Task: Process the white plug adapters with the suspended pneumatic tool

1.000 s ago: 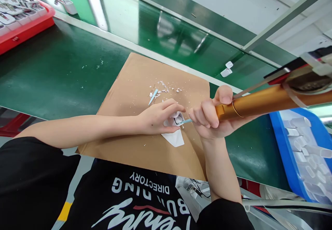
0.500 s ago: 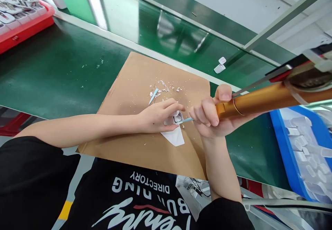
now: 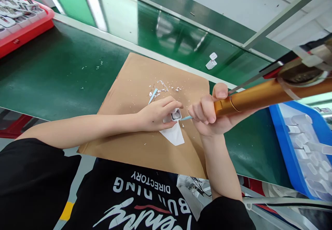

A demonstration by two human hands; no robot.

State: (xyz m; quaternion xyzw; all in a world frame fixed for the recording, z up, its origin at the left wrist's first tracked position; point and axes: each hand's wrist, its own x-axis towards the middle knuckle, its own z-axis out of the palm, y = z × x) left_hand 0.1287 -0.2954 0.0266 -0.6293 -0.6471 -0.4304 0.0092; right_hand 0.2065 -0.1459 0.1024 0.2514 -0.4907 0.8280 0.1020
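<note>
My left hand (image 3: 160, 114) is closed around a small white plastic housing (image 3: 176, 116), its hollow end turned toward the right. My right hand (image 3: 207, 114) grips a gold cylindrical hand tool (image 3: 249, 100) with a lever along its upper side. From that tool a thin light-blue tip (image 3: 186, 118) points left, close beside the housing's rim. Beneath the hands lies a white paper piece (image 3: 173, 135) on a brown cardboard sheet (image 3: 145, 150). A loose light-blue pointed stick (image 3: 153, 95) rests beyond my left hand, among white shavings (image 3: 164, 85).
A red tray (image 3: 28, 38) full of small white parts stands at the far left. To the right is a blue bin (image 3: 281, 150) holding white and clear plastic pieces. An opened small white case (image 3: 211, 64) sits on the green bench (image 3: 85, 71) past the cardboard.
The light-blue tip, earlier at the housing's opening and partly inside, now sits just outside its rim. The housing has tilted slightly in my left hand; the tool shifted a little left.
</note>
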